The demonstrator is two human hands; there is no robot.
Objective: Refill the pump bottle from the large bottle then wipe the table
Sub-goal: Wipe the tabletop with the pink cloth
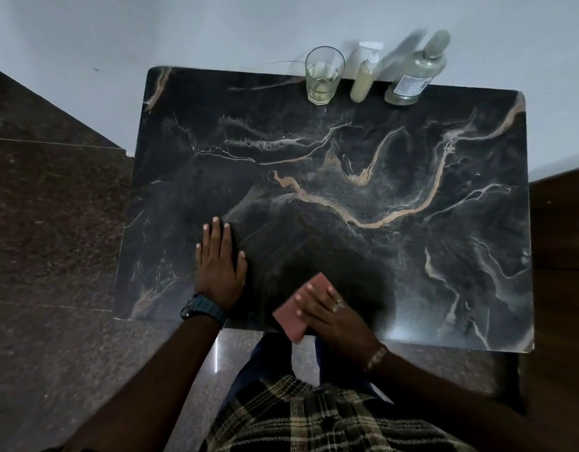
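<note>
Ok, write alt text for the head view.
Right hand presses a pink cloth onto the near edge of a black marble table while the left hand rests flat. Glass, pump bottle and large bottle stand along the far edge.

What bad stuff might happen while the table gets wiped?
The glass, pump bottle and large bottle stand right at the table's far edge; a wide wipe might knock one off. The right hand presses the pink cloth at the near edge, so it might slip off. The left hand lies flat where wiping may be needed.
</note>
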